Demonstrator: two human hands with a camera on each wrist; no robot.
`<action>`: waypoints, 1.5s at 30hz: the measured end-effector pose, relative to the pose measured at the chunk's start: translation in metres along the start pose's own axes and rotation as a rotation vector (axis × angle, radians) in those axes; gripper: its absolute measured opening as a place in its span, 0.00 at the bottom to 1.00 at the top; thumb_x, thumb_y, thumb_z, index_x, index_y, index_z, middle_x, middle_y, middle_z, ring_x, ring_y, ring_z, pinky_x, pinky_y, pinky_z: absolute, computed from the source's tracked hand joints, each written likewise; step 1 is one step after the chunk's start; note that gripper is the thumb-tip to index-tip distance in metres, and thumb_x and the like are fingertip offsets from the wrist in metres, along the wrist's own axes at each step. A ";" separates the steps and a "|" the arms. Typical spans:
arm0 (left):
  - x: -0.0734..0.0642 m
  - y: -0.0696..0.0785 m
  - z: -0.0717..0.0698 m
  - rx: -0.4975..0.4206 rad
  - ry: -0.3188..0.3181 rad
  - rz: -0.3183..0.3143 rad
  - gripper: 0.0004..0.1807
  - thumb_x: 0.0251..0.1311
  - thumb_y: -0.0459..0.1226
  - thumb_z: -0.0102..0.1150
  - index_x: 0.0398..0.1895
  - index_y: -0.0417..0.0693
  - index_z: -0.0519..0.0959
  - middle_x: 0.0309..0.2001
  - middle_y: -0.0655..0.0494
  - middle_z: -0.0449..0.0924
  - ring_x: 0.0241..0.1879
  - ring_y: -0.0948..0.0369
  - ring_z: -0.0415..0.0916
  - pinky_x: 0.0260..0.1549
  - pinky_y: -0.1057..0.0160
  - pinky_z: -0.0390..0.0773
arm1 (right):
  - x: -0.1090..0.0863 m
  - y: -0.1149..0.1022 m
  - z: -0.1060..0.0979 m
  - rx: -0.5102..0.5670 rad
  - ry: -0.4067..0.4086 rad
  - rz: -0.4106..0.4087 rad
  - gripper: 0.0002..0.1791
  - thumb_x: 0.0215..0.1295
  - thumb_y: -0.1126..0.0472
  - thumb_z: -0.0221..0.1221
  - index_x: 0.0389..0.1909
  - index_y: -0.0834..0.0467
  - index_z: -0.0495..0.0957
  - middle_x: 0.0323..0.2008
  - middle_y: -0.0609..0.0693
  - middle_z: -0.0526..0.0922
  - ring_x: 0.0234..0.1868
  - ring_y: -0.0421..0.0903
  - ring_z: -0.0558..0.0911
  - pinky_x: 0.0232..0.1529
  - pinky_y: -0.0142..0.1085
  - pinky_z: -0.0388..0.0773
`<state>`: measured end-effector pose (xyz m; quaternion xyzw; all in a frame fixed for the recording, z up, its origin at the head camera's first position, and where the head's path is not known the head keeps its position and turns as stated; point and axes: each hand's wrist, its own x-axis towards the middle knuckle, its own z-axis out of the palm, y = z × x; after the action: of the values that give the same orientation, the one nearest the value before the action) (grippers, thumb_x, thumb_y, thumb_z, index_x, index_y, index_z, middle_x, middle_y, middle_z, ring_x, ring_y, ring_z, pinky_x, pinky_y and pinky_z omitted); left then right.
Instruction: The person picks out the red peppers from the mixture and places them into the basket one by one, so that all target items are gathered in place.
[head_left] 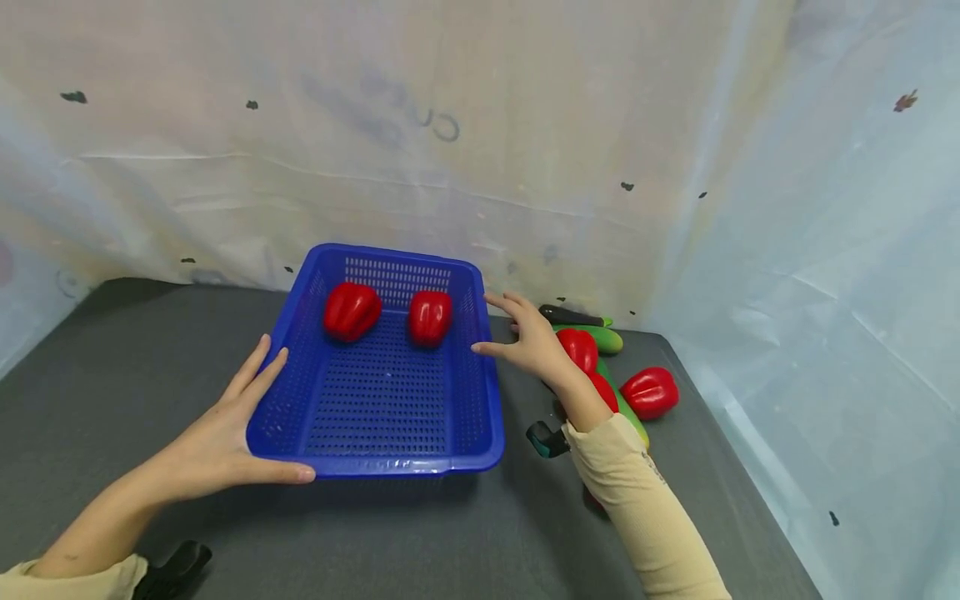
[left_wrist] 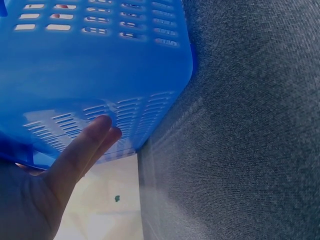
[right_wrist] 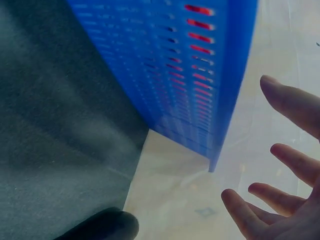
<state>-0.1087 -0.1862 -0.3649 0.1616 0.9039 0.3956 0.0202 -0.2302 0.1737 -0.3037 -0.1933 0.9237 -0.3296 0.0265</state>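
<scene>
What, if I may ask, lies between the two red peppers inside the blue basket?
Nothing: in the head view, only bare blue basket shows between the left red pepper and the right red pepper.

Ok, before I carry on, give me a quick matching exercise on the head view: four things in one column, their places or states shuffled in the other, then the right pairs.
Things
1. Blue basket
2. Left hand
3. Right hand
4. Dark vegetable with a green tip

Places or states
A. At the basket's right side, fingers spread
B. Towards the back of the table, just beyond a green vegetable
C. Has two red peppers inside
D. At the basket's near left corner

Pairs: 1-C, 2-D, 3-A, 4-B
</scene>
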 end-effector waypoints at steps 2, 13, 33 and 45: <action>0.000 -0.001 0.001 -0.004 -0.001 0.002 0.72 0.37 0.49 0.77 0.77 0.58 0.31 0.75 0.59 0.15 0.68 0.26 0.41 0.45 0.21 0.60 | -0.003 0.004 0.000 0.001 0.007 -0.002 0.43 0.56 0.54 0.69 0.71 0.52 0.61 0.73 0.58 0.54 0.72 0.56 0.59 0.64 0.49 0.68; 0.000 -0.002 0.000 -0.007 -0.001 0.001 0.72 0.37 0.49 0.77 0.77 0.59 0.31 0.75 0.60 0.14 0.67 0.26 0.40 0.45 0.21 0.60 | -0.020 0.021 -0.006 0.053 0.050 0.049 0.41 0.56 0.56 0.68 0.71 0.51 0.62 0.74 0.57 0.53 0.73 0.55 0.57 0.65 0.51 0.66; 0.001 -0.004 -0.001 0.007 -0.010 -0.004 0.72 0.38 0.49 0.77 0.77 0.60 0.30 0.75 0.61 0.14 0.67 0.25 0.40 0.43 0.21 0.59 | -0.044 0.046 -0.017 -0.003 0.093 0.079 0.40 0.57 0.53 0.68 0.71 0.50 0.63 0.74 0.57 0.53 0.71 0.59 0.60 0.65 0.58 0.63; 0.003 -0.009 -0.001 0.007 -0.017 -0.005 0.72 0.39 0.48 0.77 0.76 0.60 0.29 0.75 0.61 0.13 0.68 0.25 0.38 0.42 0.20 0.59 | -0.062 0.061 -0.025 -0.024 0.105 0.170 0.40 0.58 0.54 0.66 0.71 0.51 0.62 0.74 0.57 0.53 0.70 0.60 0.60 0.64 0.60 0.63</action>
<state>-0.1143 -0.1913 -0.3703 0.1626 0.9055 0.3909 0.0285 -0.1982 0.2558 -0.3267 -0.0970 0.9408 -0.3247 0.0038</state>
